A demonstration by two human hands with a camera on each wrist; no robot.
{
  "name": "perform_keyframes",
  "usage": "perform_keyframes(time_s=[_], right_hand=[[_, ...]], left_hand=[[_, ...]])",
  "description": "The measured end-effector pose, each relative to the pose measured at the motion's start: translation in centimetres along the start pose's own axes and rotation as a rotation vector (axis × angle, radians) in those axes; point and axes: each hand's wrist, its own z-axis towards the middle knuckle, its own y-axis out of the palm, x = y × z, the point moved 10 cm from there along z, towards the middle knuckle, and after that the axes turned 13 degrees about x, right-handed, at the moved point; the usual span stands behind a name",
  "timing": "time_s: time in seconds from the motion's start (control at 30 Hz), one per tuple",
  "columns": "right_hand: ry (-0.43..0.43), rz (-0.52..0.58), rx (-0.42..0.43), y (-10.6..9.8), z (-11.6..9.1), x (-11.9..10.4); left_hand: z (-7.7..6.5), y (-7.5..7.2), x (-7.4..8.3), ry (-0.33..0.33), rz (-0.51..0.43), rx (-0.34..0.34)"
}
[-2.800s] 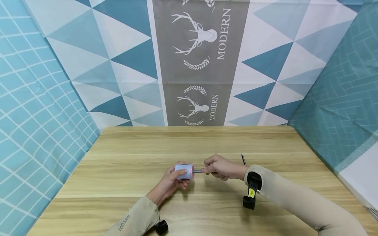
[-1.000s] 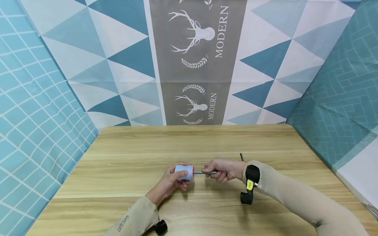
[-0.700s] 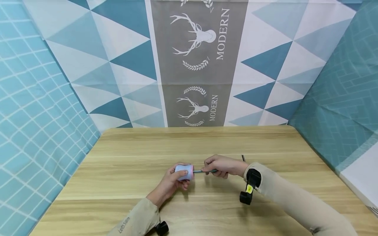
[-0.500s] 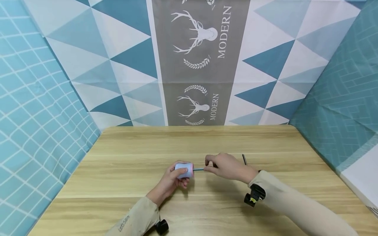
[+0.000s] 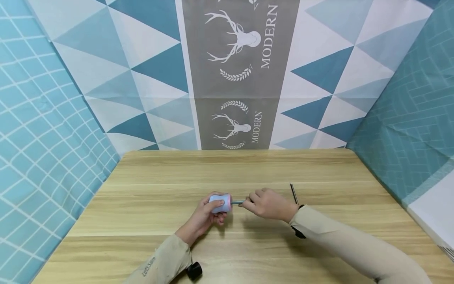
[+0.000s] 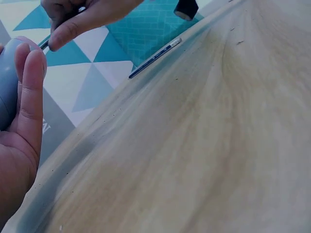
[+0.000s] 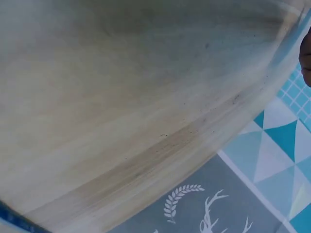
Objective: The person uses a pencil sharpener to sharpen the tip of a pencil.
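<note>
In the head view my left hand [image 5: 203, 217] grips a small light-blue pencil sharpener [image 5: 219, 203] with a pink end, thumb along its near side. A dark pencil [image 5: 237, 202] runs from that pink end toward my right hand [image 5: 270, 204], whose thumb and fingers pinch it; its far part is hidden by the hand. In the left wrist view the blue-grey sharpener [image 6: 7, 90] lies in my palm, behind raised fingers [image 6: 32, 87]. Above it the right hand [image 6: 95, 17] pinches the pencil. Only a sliver of the right hand [image 7: 306, 58] shows in the right wrist view.
Another dark pencil [image 5: 294, 193] lies on the wooden table [image 5: 159, 173] just beyond my right wrist; the left wrist view also shows this pencil [image 6: 155, 58]. Patterned cloth [image 5: 159, 79] stands behind the table and along its sides. A white block-like object [image 5: 432, 213] is at the right.
My right hand has rolled over at the pencil, its fingers going from loosened to gripping, back of the hand now upward. The left hand and sharpener stay nearly in place.
</note>
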Motion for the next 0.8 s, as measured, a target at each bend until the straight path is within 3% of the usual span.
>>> perform_keyframes(time_s=[0.17, 0.23, 0.3, 0.4, 0.5, 0.63, 0.7, 0.8], right_hand=[[0.038, 0.061, 0.044, 0.2, 0.2, 0.1], [0.113, 0.14, 0.013, 0.6, 0.2, 0.4], [0.25, 0.28, -0.049, 1.3, 0.1, 1.0], [0.567, 0.577, -0.204, 2.9, -0.7, 2.4], [1.0, 0.957, -0.376, 5.1, -2.5, 3.2], [1.588, 1.404, -0.622, 7.5, -5.8, 2.0], [1.786, 1.559, -0.759, 8.0, -7.2, 0.8], [1.911, 1.69, -0.892, 8.2, -8.2, -0.4]], left_hand=[[0.0, 0.2, -0.3, -0.023, -0.011, 0.005], [0.0, 0.1, -0.3, -0.031, -0.016, 0.009], [-0.1, 0.1, -0.3, -0.036, -0.016, 0.009], [-0.1, 0.0, -0.3, -0.041, -0.011, 0.007], [-0.1, 0.0, -0.3, -0.045, -0.01, 0.006], [-0.1, 0.1, -0.2, -0.032, -0.012, -0.003], [-0.2, 0.2, -0.1, -0.015, -0.013, -0.01], [-0.2, 0.3, 0.0, -0.001, -0.008, -0.015]])
